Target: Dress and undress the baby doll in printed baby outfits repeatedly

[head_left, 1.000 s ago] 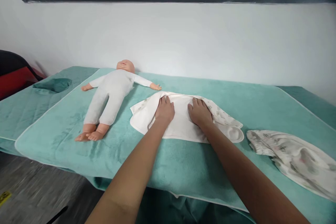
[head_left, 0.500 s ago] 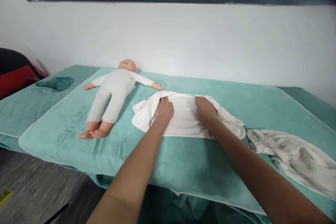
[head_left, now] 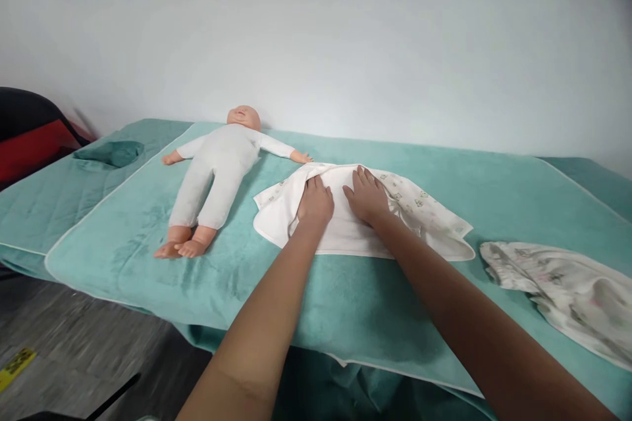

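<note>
A small white baby top [head_left: 340, 237] with a faint printed pattern is spread on the green bed cover, its front panels folded outward to both sides. My left hand [head_left: 316, 202] lies flat on its inner cloth, left of the middle, fingers stretched away from me. My right hand [head_left: 368, 197] rests on the top too, fingers spread near the upper edge. To the left, a baby doll [head_left: 222, 158] in a white body suit lies on its back, arms out, its hand close to the top's upper left edge.
Patterned baby trousers [head_left: 567, 283] lie crumpled at the right. The green cover [head_left: 123, 230] hangs over the bed's front edge. A white wall [head_left: 345, 66] stands behind the bed. A red and black chair [head_left: 34, 145] is at the far left.
My right hand has slid left and up across the top, its fingers now spread, and the right panel lies more open. My left hand stays nearly in place. The view has shifted slightly.
</note>
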Motion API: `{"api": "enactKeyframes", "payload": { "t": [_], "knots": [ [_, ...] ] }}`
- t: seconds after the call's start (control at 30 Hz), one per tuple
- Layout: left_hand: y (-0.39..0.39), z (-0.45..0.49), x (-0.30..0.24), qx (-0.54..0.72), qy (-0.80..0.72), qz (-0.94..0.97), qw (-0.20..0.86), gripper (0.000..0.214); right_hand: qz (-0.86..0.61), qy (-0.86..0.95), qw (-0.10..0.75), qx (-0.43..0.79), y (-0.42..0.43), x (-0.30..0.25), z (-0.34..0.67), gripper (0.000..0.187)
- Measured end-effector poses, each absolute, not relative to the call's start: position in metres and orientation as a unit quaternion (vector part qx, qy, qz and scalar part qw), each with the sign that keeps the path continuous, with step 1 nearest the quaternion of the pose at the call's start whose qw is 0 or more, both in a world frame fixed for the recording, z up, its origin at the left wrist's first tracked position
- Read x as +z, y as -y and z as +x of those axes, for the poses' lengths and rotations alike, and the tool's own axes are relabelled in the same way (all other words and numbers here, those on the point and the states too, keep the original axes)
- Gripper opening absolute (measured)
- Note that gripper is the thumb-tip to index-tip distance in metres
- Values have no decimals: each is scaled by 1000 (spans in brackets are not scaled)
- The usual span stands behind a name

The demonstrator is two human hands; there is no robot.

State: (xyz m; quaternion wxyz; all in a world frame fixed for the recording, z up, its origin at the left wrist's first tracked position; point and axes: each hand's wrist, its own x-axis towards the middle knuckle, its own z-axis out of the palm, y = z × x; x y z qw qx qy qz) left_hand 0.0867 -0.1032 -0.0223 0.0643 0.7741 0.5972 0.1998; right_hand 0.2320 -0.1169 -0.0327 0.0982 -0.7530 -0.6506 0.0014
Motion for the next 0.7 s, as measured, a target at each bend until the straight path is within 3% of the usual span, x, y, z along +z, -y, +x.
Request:
{"api": "enactKeyframes", "payload": {
  "t": [0.2, 0.7],
  "knots": [
    [101, 88, -24, 187, -608, 768, 72, 42, -748, 659, 79, 1, 114, -36, 237, 67],
    [118, 87, -25, 168, -572, 802, 33, 53, -736, 672, 61, -45, 117, -40, 233, 66]
  ]
}}
